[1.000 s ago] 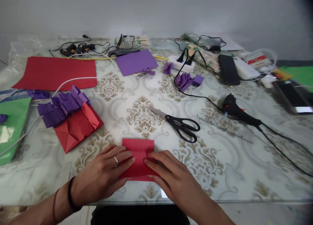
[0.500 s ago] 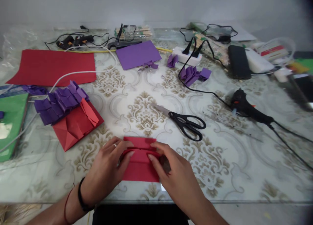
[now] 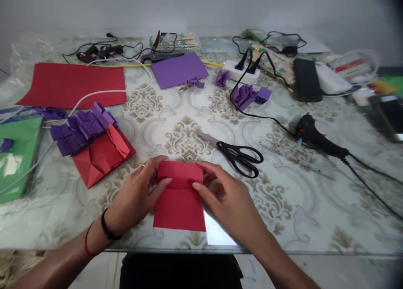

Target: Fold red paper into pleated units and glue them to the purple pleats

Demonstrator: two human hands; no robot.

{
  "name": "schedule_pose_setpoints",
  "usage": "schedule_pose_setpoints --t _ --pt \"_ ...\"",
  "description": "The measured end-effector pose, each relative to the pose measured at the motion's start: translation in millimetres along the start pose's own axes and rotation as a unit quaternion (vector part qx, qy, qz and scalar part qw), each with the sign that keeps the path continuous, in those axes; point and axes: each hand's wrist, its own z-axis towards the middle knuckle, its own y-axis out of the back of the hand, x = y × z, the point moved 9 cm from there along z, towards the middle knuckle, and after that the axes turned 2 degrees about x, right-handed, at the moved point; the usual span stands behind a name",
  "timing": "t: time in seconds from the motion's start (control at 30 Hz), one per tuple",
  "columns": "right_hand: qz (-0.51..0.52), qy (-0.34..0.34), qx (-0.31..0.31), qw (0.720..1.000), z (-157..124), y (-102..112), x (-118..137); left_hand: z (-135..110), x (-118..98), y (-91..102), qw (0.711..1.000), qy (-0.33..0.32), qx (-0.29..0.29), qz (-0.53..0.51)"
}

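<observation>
A red sheet of paper [image 3: 179, 209] with a crease across its middle lies near the table's front edge. Its upper part is raised between both hands. My left hand [image 3: 138, 194] pinches the left edge, thumb on the face and fingers behind. On the right edge, my right hand [image 3: 228, 199] grips it the same way, thumb in front. Beyond the right hand rests a pair of scissors [image 3: 236, 152] with black handles, blades pointing up-left. Left of the paper sits a folded red paper piece [image 3: 100, 154], with a row of folded purple paper pieces [image 3: 83, 127] along its upper side.
Red sheets [image 3: 75, 85] lie at the back left, a purple sheet [image 3: 178, 71] at the back centre. A black glue gun [image 3: 317, 136] trails its cord on the right. A white power strip [image 3: 241, 73] and a black phone-like slab [image 3: 307, 80] stand behind. Green sheets [image 3: 19, 167] lie left.
The red paper's upper part has been lifted and opened out, no longer bunched along the crease. Both hands moved slightly up, gripping its sides. The view shifted a little.
</observation>
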Motion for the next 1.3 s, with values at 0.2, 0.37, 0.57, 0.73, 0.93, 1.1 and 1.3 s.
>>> schedule_pose_setpoints --t 0.2,0.37,0.57,0.73,0.93,1.1,1.3 --pt "-0.117 0.045 -0.023 0.992 4 -8 1 -6 -8 3.2 0.993 -0.032 -0.043 0.106" --pt "-0.144 0.095 -0.021 0.985 -2 -12 8 -16 -25 -6.6 0.984 -0.113 0.010 0.135" --pt "-0.103 0.136 0.042 0.984 -15 -11 6 -25 -16 -2.3 0.992 -0.068 -0.001 0.104" --pt "-0.081 0.084 0.041 0.992 -4 -6 0 -22 -5 -7.7 0.999 0.009 0.007 0.048" --pt "0.051 -0.047 0.060 0.996 7 -1 -12 -14 -11 7.7 0.997 0.029 -0.071 -0.007" --pt "0.206 -0.096 0.021 0.974 -1 2 -18 -13 10 26.5 0.976 0.146 -0.118 -0.111" --pt "0.216 -0.130 0.101 0.962 -7 -11 -7 -17 16 -10.1 0.934 0.237 0.042 -0.266"
